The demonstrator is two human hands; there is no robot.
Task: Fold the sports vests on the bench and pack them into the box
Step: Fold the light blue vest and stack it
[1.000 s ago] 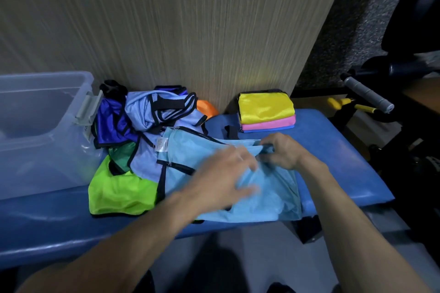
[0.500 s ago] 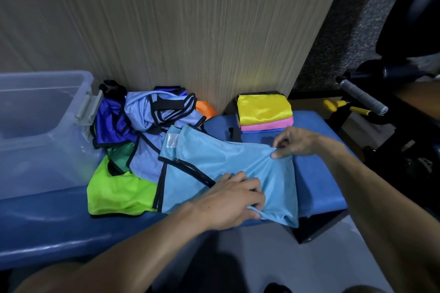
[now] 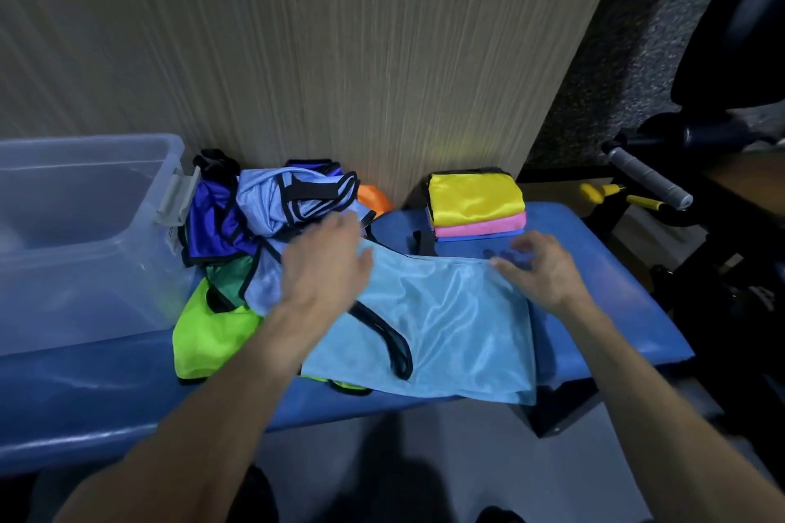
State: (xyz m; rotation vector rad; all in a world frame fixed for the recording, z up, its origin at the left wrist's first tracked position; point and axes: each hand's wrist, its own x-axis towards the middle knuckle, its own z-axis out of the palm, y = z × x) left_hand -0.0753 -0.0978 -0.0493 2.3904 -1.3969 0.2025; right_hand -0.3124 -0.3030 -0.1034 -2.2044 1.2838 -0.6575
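Observation:
A light blue vest [image 3: 450,323] with black trim lies spread on the blue bench [image 3: 594,310] in front of me. My left hand [image 3: 327,268] rests on its upper left corner, fingers stretched out, partly over the unfolded pile. My right hand [image 3: 541,270] is at the vest's upper right corner and pinches the top edge; its fingertips are blurred. The pile holds a purple vest [image 3: 212,225], a pale blue vest [image 3: 280,200], a dark green one [image 3: 231,274], a neon green one [image 3: 208,335] and an orange one [image 3: 374,195]. The clear plastic box [image 3: 140,200] stands at the left.
A folded stack, yellow on top of pink and blue [image 3: 473,204], sits at the back of the bench by the wooden wall panel [image 3: 340,55]. Black gym equipment with a grey grip [image 3: 645,178] stands to the right. Grey floor lies below the bench's front edge.
My left hand left the vest's lower edge and moved up to its upper left corner. The vest now lies flatter and wider. My right hand stayed at the upper right corner.

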